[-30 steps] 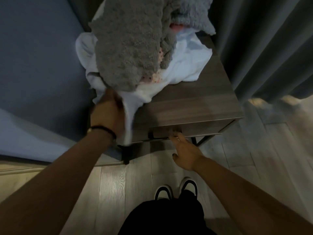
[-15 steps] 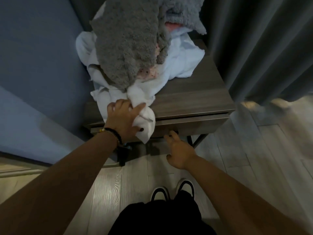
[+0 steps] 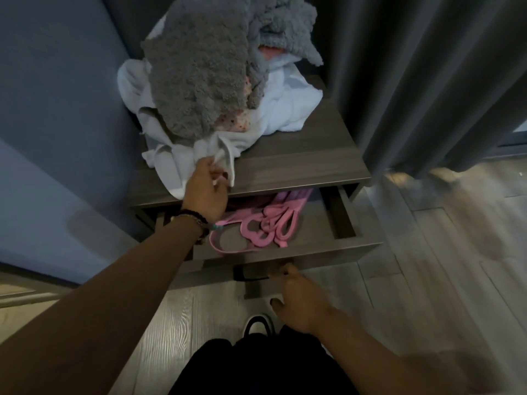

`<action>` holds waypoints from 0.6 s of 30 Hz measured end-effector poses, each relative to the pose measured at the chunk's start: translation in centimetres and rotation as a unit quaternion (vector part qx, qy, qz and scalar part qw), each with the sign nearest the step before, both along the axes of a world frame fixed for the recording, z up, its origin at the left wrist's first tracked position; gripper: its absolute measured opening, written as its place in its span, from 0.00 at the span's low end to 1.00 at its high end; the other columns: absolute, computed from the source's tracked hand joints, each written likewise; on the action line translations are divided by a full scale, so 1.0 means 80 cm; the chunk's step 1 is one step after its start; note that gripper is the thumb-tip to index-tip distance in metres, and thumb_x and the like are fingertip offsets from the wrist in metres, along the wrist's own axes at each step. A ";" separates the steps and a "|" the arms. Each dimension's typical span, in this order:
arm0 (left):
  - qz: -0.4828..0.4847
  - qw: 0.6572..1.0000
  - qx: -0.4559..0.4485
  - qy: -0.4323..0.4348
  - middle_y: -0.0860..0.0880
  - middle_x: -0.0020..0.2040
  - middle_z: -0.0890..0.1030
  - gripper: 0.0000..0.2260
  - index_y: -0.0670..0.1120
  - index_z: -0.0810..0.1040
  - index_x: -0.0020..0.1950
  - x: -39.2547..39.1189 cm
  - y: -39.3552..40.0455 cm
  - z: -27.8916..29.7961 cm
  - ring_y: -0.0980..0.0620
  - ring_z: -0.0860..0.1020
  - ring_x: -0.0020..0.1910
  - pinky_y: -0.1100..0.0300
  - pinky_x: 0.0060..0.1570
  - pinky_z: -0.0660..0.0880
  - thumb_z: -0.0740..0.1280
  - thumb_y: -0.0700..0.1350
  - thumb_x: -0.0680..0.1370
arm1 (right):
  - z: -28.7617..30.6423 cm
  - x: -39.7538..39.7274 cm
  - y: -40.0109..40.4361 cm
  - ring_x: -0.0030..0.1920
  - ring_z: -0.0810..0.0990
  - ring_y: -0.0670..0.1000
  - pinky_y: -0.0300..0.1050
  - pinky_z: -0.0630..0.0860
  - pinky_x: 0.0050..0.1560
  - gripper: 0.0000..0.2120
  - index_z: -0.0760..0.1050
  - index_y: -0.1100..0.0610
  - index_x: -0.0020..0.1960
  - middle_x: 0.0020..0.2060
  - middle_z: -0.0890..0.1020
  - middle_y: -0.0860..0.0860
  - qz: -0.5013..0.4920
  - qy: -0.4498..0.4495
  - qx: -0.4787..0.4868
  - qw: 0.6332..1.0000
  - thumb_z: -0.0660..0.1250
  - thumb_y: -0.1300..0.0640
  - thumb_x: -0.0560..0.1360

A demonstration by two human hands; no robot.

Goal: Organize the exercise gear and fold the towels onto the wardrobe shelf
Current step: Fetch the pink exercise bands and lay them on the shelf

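Note:
A heap of towels lies on a dark wooden nightstand (image 3: 299, 163): a grey fluffy towel (image 3: 199, 69) on top, white towels (image 3: 285, 109) under it, a bit of pink spotted cloth between them. My left hand (image 3: 205, 192) pinches a hanging corner of a white towel at the front edge. The drawer (image 3: 342, 246) below stands pulled out, with pink and purple resistance bands (image 3: 265, 226) inside. My right hand (image 3: 293, 297) has its fingers curled on the dark drawer handle (image 3: 248, 273).
A blue bed (image 3: 51, 124) lies to the left of the nightstand. A dark grey curtain (image 3: 427, 81) hangs on the right. Below is a pale wood floor (image 3: 427, 280), with my shoe (image 3: 256, 323) and dark shorts at the bottom.
The drawer has slid out toward me under my right hand, baring the pink bands. My left hand has lifted the hanging white towel corner up to the tabletop edge.

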State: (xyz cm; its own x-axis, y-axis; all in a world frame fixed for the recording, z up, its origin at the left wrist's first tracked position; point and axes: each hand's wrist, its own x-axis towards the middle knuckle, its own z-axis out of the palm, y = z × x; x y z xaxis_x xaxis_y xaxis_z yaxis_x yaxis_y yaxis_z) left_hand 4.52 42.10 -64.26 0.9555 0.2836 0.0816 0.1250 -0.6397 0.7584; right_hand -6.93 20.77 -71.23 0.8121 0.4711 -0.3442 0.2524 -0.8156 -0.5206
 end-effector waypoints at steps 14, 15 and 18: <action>-0.221 0.962 0.141 -0.076 0.40 0.54 0.75 0.17 0.38 0.73 0.62 -0.014 -0.059 -0.017 0.42 0.74 0.53 0.52 0.53 0.72 0.62 0.39 0.73 | 0.038 0.020 -0.036 0.51 0.79 0.54 0.45 0.72 0.48 0.16 0.76 0.51 0.61 0.51 0.82 0.52 -0.106 -0.142 -0.002 0.984 0.57 0.48 0.78; -0.252 0.955 0.136 -0.073 0.42 0.53 0.75 0.16 0.39 0.74 0.61 -0.025 -0.063 -0.025 0.45 0.74 0.50 0.54 0.50 0.73 0.62 0.38 0.74 | 0.039 0.018 -0.036 0.51 0.79 0.55 0.45 0.72 0.48 0.15 0.75 0.51 0.62 0.51 0.82 0.53 -0.109 -0.136 0.005 0.985 0.58 0.50 0.79; -0.296 0.946 0.129 0.009 0.45 0.55 0.77 0.14 0.43 0.73 0.63 -0.041 -0.075 -0.056 0.49 0.75 0.50 0.55 0.50 0.74 0.63 0.39 0.77 | 0.044 0.013 -0.038 0.50 0.79 0.56 0.45 0.71 0.46 0.15 0.73 0.52 0.64 0.51 0.81 0.55 -0.128 -0.109 0.001 0.986 0.59 0.55 0.78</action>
